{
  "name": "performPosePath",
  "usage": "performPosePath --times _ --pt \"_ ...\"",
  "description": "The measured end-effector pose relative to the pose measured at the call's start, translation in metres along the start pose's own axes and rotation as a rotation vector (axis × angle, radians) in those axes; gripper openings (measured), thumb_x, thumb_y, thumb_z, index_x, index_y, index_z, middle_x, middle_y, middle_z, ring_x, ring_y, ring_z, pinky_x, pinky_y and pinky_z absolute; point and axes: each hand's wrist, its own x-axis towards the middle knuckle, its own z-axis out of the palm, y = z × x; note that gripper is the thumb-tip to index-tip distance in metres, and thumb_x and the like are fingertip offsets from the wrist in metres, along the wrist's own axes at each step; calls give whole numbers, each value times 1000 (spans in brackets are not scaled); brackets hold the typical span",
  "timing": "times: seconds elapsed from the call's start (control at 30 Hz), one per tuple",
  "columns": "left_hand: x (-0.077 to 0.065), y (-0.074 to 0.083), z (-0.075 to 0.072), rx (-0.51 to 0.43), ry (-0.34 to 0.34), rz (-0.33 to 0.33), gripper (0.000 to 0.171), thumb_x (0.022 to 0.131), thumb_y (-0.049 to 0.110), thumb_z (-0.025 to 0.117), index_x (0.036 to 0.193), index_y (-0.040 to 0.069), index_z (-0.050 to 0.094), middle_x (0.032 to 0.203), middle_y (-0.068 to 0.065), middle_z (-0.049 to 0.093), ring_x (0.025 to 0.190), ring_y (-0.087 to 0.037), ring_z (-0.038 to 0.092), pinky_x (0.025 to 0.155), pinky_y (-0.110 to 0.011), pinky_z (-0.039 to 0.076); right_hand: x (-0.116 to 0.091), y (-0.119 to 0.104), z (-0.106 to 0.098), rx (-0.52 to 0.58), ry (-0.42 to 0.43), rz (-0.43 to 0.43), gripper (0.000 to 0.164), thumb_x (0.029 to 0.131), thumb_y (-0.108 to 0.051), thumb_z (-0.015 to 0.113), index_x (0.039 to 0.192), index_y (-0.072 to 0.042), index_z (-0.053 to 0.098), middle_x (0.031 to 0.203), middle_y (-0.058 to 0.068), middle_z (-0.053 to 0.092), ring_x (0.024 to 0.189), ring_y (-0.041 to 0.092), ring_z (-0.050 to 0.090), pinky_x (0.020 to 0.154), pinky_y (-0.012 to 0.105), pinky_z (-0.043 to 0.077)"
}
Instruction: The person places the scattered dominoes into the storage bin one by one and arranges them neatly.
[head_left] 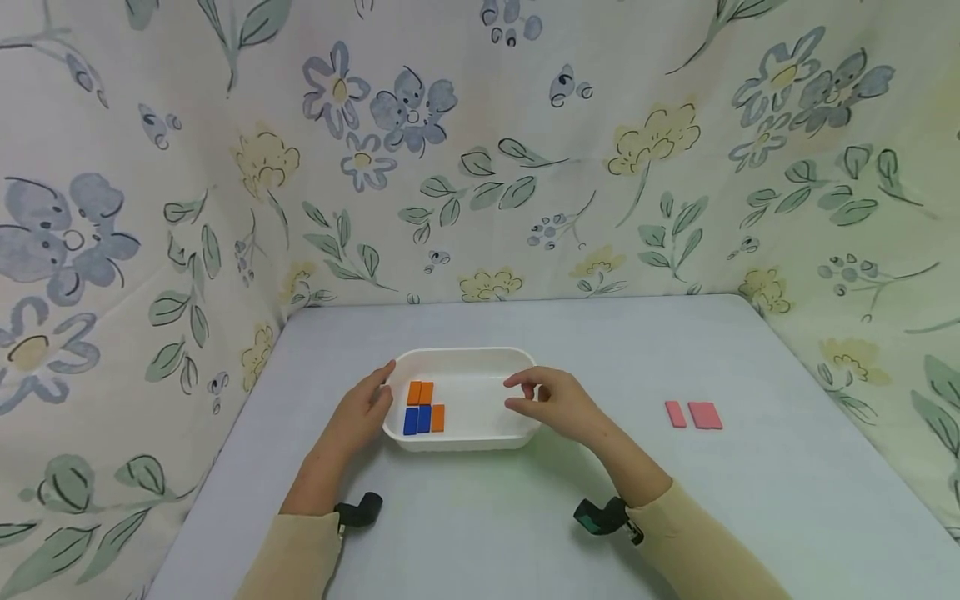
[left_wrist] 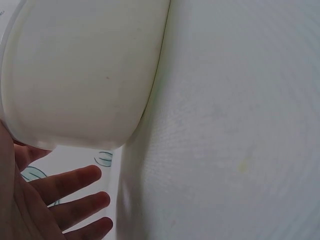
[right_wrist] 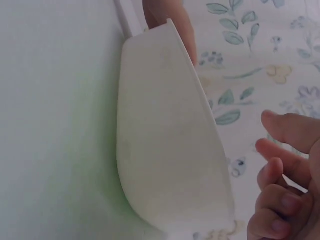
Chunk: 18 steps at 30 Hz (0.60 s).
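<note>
A white tray [head_left: 480,421] stands on the table, with three orange tiles [head_left: 438,418] and two blue tiles [head_left: 410,422] grouped at its left side. My left hand [head_left: 363,410] rests at the tray's left end, its fingers loosely extended along the rim. In the left wrist view several fingers [left_wrist: 67,185] reach out beyond the tray's outer wall. Over the tray's right end hovers my right hand [head_left: 558,404], thumb and index finger apart with nothing between them. Its other fingers [right_wrist: 275,200] are bent in the right wrist view.
To the right of the tray, a narrow pink tile [head_left: 676,414] and a wider pink tile [head_left: 705,415] lie on the pale table [head_left: 600,342]. A floral curtain [head_left: 480,217] hangs behind the table and along its sides.
</note>
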Motion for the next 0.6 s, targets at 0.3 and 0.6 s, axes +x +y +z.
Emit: performPosePath --times 0.3,0.6 --pt "-1 0 -1 16 4 -14 56 106 30 42 160 22 30 161 -9 32 148 -33 27 115 -58 27 -15 11 -30 -22 67 63 32 88 -29 80 116 -16 74 84 3 52 71 21 47 51 23 36" --pt "-1 -1 1 -7 -14 -29 56 106 32 42 160 24 29 162 -8 31 148 -32 26 115 -58 26 -22 22 -56 -25 67 99 37 87 -37 79 120 -21 73 89 6 54 81 24 50 56 25 43"
